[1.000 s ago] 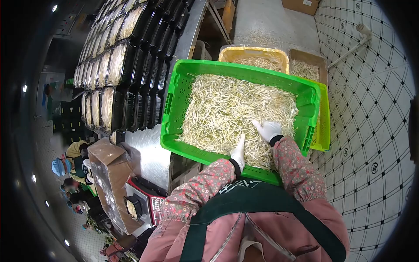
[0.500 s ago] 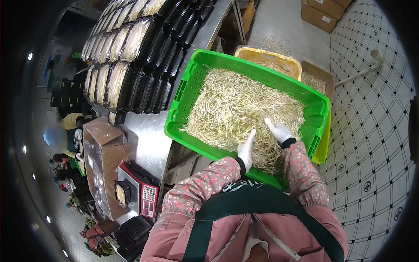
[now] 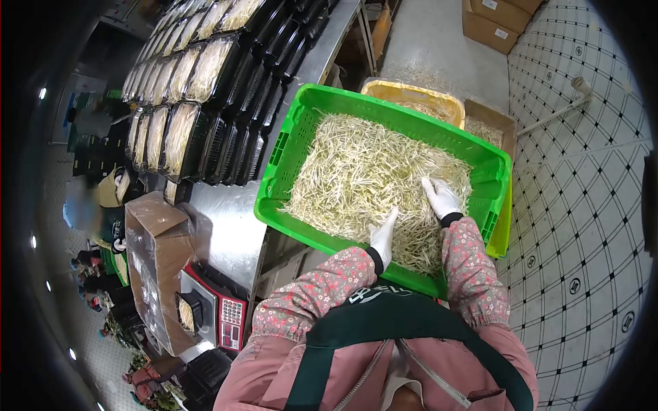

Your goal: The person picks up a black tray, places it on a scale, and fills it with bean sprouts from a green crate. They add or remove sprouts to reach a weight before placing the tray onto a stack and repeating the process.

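A large green crate (image 3: 404, 109) holds a thick bed of pale bean sprouts (image 3: 370, 164). My left hand (image 3: 383, 238), in a white glove, rests at the near side of the sprouts with its thumb and fingers stretched out. To its right, my right hand (image 3: 442, 200), also gloved, lies against the sprouts, fingers extended and slightly bent. Neither palm shows a bundle of sprouts in it. Some fingertips are partly hidden among the strands.
Black trays of sprouts (image 3: 181, 140) stand stacked on a metal table (image 3: 226, 222) at left. Nearer are a cardboard box (image 3: 154, 267) and a red scale (image 3: 229, 318) bearing a small tray. Beyond the crate sits a yellow tub (image 3: 449, 106). Co-workers are at far left.
The loose sprouts that were blurred in motion between my hands now lie settled in the crate. My hands are slightly farther apart. The whole view has shifted a little.
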Available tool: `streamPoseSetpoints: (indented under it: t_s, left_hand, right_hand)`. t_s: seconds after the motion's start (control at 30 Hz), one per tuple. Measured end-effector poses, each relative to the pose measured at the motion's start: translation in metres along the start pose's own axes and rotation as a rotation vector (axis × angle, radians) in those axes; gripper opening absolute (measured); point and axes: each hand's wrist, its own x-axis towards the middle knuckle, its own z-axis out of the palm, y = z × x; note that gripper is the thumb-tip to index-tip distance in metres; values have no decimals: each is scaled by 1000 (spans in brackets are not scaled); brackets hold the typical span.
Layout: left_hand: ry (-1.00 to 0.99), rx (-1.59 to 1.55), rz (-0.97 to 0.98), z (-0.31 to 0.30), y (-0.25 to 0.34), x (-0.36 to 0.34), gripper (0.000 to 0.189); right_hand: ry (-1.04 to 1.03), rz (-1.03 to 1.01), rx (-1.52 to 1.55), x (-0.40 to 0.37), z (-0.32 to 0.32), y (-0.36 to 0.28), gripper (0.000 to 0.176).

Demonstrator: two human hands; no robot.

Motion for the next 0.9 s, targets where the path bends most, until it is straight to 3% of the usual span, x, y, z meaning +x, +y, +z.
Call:
streamPoseSetpoints:
  t_s: [0.03, 0.1, 0.17, 0.2, 0.33, 0.4, 0.5, 0.63, 0.67, 0.7, 0.73, 0.8, 0.83, 0.9]
  left_hand:
    - [0, -9, -22, -1, -2, 3, 117]
    - [-189, -162, 72, -3, -21, 37, 119]
    - [-115, -127, 296, 13, -17, 30, 117]
    - [-40, -99, 242, 19, -24, 46, 114]
    - [-89, -311, 210, 12, -29, 63, 99]
    - [-96, -446, 104, 9, -13, 39, 85]
    - [-425, -625, 73, 2, -9, 27, 81]
    - [-692, -735, 7, 24, 9, 7, 85]
    - [-549, -630, 115, 30, 36, -37, 91]
    - [-561, -561, 208, 40, 31, -23, 95]
    - [-634, -546, 76, 46, 41, -28, 94]
    - [-764, -458, -151, 64, 34, 4, 89]
    - [-835, -365, -98, 66, 34, 14, 96]
    - [-825, -308, -70, 55, 45, 31, 95]
  right_hand:
    - [13, 12, 41, 1, 0, 1, 89]
    - [11, 34, 19, 0, 4, -6, 92]
    - [-43, 72, 1, -5, 11, -16, 94]
    - [39, 32, 51, -2, 26, -6, 97]
    - [-137, 99, 61, -22, 19, -16, 96]
    - [-76, 43, 81, -31, 17, -20, 95]
    - [43, -29, 43, -59, -11, -44, 84]
    - [332, -141, -114, -94, -53, -74, 70]
    - [446, -157, -206, -100, -58, -76, 70]
    - [560, -171, -300, -108, -66, -80, 69]
    - [484, -112, -284, -124, -83, -101, 74]
    - [662, -173, -354, -125, -73, -98, 79]
    - [750, -202, -385, -124, -63, -94, 83]
    - [607, -89, -428, -108, -22, -84, 89]
